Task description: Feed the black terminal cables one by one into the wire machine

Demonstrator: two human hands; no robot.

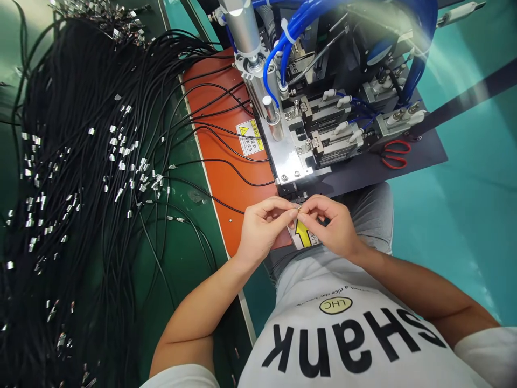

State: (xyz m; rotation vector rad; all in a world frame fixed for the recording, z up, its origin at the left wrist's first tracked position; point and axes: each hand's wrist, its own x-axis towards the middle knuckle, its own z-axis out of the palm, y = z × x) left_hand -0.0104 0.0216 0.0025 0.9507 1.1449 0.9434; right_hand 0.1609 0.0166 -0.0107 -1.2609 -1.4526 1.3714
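My left hand (pixel 262 229) is closed in a pinch, and a black cable (pixel 226 200) runs into it from the left. Fingertip to fingertip with it, my right hand (pixel 333 223) pinches the cable end (pixel 299 209), a tiny thin yellowish tip mostly covered by the fingers. Both hands are just in front of the metal press machine (pixel 287 156), above a label with a yellow arrow (pixel 302 234). Several other black cables cross the orange plate (pixel 214 156) beside the machine.
A large heap of black cables (pixel 76 108) with shiny metal ends lies on the green table (pixel 194 205) to the left. Red-handled scissors (pixel 396 154) rest on the machine's dark base at right. Blue air hoses (pixel 299 27) arch over the machine.
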